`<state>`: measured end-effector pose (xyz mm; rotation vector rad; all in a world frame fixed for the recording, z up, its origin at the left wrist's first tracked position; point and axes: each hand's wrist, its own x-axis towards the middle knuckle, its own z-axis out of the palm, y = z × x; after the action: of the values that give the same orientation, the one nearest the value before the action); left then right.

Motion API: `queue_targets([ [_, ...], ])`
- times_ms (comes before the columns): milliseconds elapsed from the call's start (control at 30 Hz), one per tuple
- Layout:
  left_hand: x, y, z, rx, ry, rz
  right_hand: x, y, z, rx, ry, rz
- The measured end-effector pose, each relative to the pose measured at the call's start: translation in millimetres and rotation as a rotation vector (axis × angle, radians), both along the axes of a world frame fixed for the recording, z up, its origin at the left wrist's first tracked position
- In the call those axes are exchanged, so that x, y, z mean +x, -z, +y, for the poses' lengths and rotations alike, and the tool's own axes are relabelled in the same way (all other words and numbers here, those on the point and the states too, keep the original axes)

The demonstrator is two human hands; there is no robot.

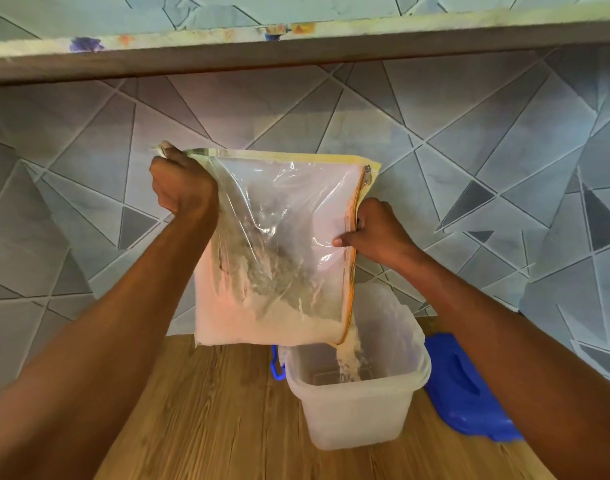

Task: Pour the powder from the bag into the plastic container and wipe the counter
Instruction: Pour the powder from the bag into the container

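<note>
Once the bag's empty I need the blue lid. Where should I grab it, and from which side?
Probably by the raised handle ridge on top of the blue lid, reaching down from above. The lid lies flat on the wooden counter right of the plastic container, its near edge partly hidden by the right forearm. The right hand is nearer, but it now grips the bag while powder pours.

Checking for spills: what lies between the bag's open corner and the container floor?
Only a falling stream of powder, from bag into container, in the head view.
</note>
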<state>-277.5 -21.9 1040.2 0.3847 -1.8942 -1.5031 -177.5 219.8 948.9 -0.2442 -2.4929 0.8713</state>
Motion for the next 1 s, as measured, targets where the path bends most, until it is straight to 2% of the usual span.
queue_targets([
  [367,-0.2,-0.4,10.6,0.018,0.027,0.057,5.9,5.3,6.5,-0.018,0.035,-0.023],
  [667,4.7,-3.6,13.9,0.027,0.048,0.055,13.1,9.0,8.1,-0.083,0.047,0.061],
  [1000,13.3,-6.4,15.9,-0.101,0.002,0.116,12.6,13.4,13.7,-0.078,-0.002,0.048],
])
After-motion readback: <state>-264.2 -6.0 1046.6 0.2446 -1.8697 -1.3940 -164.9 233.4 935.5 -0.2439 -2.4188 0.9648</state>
